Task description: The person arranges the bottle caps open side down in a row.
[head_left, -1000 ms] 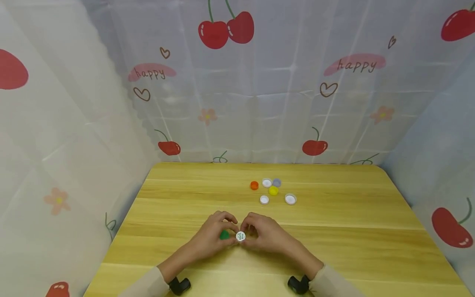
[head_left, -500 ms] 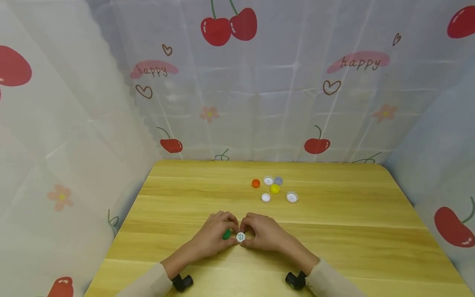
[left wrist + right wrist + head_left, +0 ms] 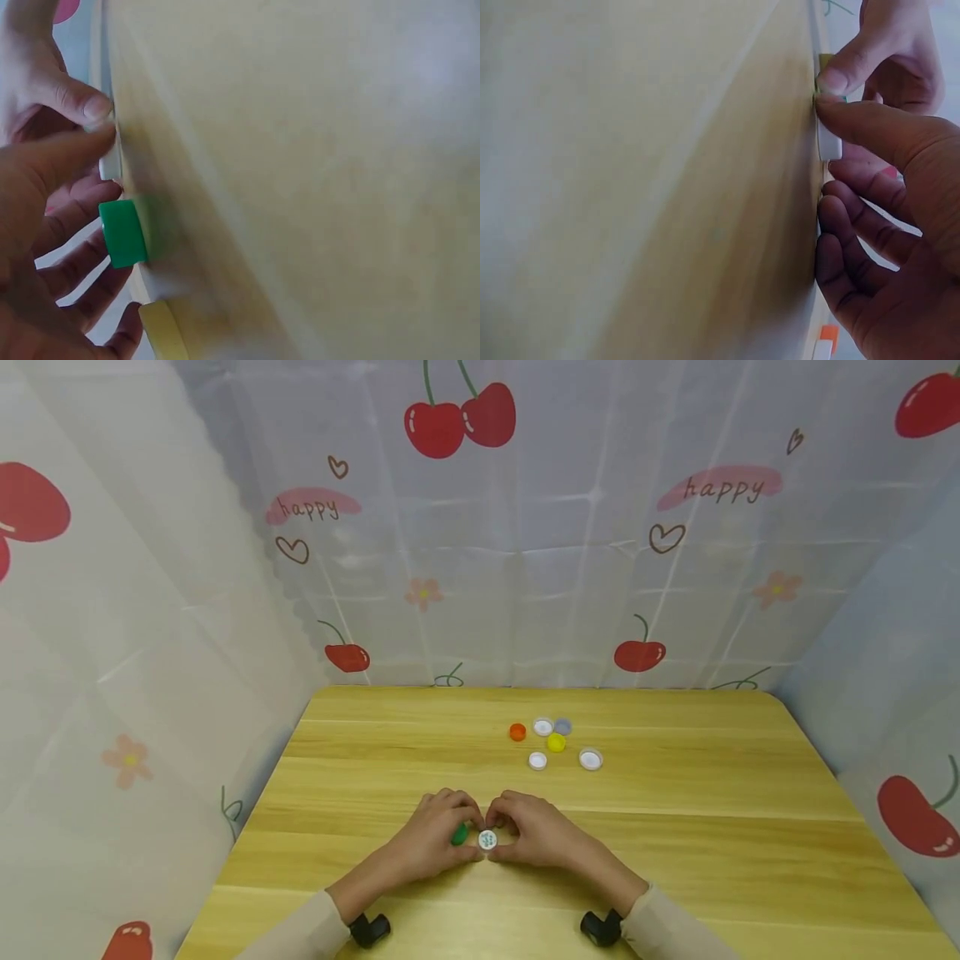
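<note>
A small round white cap (image 3: 487, 840) with green marks on its top is held between both hands, low over the table. My left hand (image 3: 431, 839) pinches its left side with thumb and index finger. On the opposite side, the thumb and index finger of my right hand (image 3: 542, 832) pinch it too. Under the curve of the left hand a green cap (image 3: 460, 834) stands on the table. The left wrist view also has a pale yellow cap (image 3: 165, 330) by the left little finger; the left hand hides it in the head view.
Farther back on the wooden table (image 3: 360, 760) lie an orange cap (image 3: 517, 732), a yellow cap (image 3: 556, 742), a greyish-blue cap (image 3: 562, 727) and several white caps, one of them (image 3: 590, 759) to the right. Cherry-printed curtains (image 3: 517, 568) enclose the back and sides.
Both hands keep pinching the white cap in nearly the same spot. The head view shifts slightly, and the green cap shows a little farther right.
</note>
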A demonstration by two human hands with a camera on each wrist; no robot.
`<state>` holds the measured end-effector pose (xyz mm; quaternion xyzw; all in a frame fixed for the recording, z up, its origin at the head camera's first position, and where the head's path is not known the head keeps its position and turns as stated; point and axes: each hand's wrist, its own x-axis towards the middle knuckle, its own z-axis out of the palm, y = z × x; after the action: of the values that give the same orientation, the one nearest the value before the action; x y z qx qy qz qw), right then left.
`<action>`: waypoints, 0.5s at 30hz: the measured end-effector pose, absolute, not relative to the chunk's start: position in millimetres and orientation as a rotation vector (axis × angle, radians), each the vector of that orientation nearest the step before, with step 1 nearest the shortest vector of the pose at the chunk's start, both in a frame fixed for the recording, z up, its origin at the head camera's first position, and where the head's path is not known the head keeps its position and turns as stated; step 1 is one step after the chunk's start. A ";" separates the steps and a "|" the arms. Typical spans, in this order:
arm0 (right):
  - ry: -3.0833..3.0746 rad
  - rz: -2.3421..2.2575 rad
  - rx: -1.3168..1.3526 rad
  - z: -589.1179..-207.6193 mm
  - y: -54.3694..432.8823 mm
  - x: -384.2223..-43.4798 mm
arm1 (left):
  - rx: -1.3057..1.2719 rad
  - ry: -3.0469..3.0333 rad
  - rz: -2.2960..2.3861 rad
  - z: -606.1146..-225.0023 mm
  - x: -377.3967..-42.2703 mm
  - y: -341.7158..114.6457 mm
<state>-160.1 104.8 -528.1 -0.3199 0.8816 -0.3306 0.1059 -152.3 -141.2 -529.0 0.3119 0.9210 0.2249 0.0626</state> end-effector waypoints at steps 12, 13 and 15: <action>2.697 -1.126 -0.773 -531.0 146.5 -174.0 | 0.918 2.664 0.748 -522.9 -185.8 -126.2; 2.723 -1.139 -0.749 -530.2 149.4 -177.6 | 0.921 2.636 0.764 -521.1 -191.8 -123.7; 2.787 -1.163 -0.690 -529.2 154.0 -185.9 | 0.902 2.576 0.801 -516.9 -203.8 -118.0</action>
<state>-185.9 154.0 -529.2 -0.2227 0.8994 -0.3755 0.0220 -203.8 -118.0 -516.9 0.3136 0.8956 0.2785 0.1482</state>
